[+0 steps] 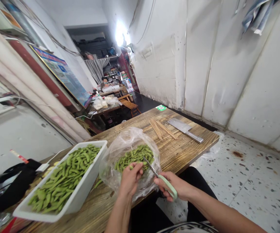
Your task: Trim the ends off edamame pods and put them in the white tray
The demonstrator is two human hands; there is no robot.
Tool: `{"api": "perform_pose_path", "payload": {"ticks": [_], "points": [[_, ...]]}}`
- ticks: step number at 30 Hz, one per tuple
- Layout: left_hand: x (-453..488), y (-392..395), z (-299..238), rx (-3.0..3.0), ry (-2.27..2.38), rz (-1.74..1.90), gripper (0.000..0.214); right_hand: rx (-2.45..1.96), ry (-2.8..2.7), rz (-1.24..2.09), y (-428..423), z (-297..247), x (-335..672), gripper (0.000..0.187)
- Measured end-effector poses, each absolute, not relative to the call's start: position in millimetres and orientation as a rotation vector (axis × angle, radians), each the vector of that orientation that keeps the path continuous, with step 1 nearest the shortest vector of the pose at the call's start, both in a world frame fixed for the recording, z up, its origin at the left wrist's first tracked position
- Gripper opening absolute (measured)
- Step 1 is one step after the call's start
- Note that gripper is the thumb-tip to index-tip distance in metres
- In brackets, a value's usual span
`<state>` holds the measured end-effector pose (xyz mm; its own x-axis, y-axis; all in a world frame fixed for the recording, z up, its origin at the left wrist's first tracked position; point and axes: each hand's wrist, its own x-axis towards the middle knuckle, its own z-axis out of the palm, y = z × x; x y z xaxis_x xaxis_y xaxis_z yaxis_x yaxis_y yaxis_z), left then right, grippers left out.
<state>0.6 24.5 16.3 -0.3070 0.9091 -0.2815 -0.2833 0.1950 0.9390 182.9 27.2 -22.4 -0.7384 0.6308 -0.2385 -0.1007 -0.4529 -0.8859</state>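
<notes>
While the left hand (129, 179) pinches a pod (131, 167) in its grip over the open bag (127, 139) of pods, the right hand (176, 187) has its grip wrapped round the green handles of the scissors (163, 181), blades pointing at that pod. The bag sits at the counter's (191, 145) near edge, just beside a white tray (81, 194) heaped with pods. Skewers (161, 129) and a cleaver (185, 129) lie farther back.

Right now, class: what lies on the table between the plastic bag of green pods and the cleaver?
A loose bundle of thin wooden skewers lies there on the table, seen in the head view.
</notes>
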Motion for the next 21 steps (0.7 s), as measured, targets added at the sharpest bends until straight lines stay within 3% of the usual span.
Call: {"api": "perform_pose_path", "payload": {"ticks": [5, 9, 13, 17, 21], "points": [[-34, 28, 24, 0.424, 1.215, 1.593, 0.013, -0.787, -1.346, 2.145, 29, -28, 184, 0.045], [-43, 36, 24, 0.447, 1.318, 1.516, 0.016, -0.784, -1.362, 2.127, 29, -28, 186, 0.048], [-37, 49, 14, 0.921, 1.659, 1.330, 0.023, -0.775, -1.340, 2.150, 29, -29, 188, 0.046], [-31, 60, 5, 1.511, 2.104, 0.994, 0.011, -0.791, -1.326, 2.160, 29, -30, 191, 0.044], [-31, 69, 7, 1.739, 2.214, 0.662, 0.016, -0.801, -1.301, 2.167, 29, -28, 192, 0.044]]}}
